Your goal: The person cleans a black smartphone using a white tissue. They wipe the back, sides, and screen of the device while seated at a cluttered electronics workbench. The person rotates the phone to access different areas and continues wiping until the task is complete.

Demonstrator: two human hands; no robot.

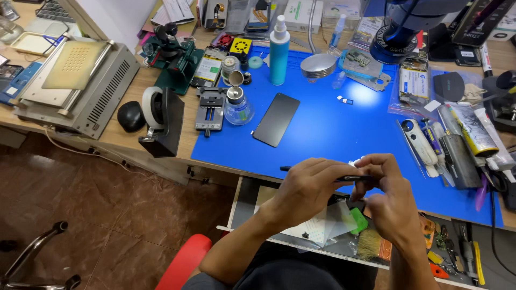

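Black tweezers [322,173] pinched in left hand [309,188]; tip meets right hand [384,188] (fingers curled) — above blue mat [322,129].

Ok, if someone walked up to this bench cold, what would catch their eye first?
Probably the bright blue work mat covering the middle of the bench, with a dark phone lying flat on it. Next, the two hands at its near edge: the left hand and right hand meet around a thin black tool. Behind the phone stands a tall teal spray bottle.
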